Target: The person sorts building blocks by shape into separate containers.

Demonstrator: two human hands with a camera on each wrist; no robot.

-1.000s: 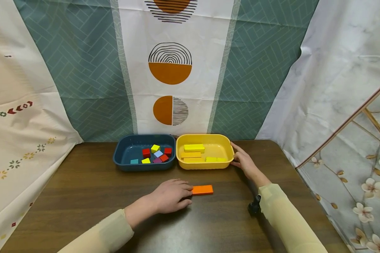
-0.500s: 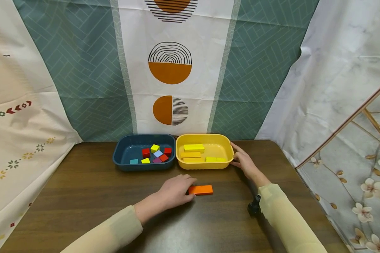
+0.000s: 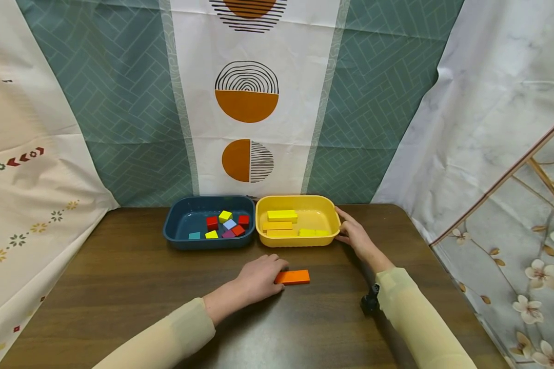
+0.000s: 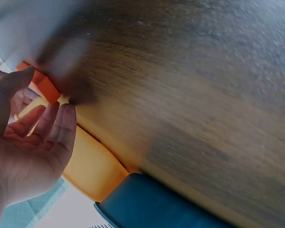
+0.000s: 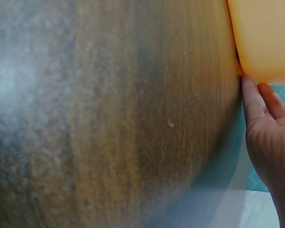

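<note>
My left hand point(image 3: 260, 279) is at the left end of an orange rectangular block point(image 3: 293, 277) on the wooden table. Thumb and fingers pinch that end from its two long sides. In the left wrist view the thumb lies on one side of the orange block point(image 4: 42, 84), fingertips on the other. My right hand point(image 3: 356, 239) rests at the right side of a yellow bin point(image 3: 334, 225). In the right wrist view, straight fingers of the right hand point(image 5: 270, 128) touch the outer wall of the yellow bin point(image 5: 268, 42). Several yellow and orange-yellow long blocks point(image 3: 282, 216) lie inside it.
A dark blue bin point(image 3: 177, 245) stands directly left of the yellow one, holding several small cubes point(image 3: 212, 223) in red, yellow, blue, teal and purple. Both bins sit at the table's point(image 3: 120, 287) back edge, before a hanging patterned cloth point(image 3: 138, 128).
My left hand has moved slightly right, its thumb and fingers closing round the orange block's left end. The right hand and both bins have stayed in place.
</note>
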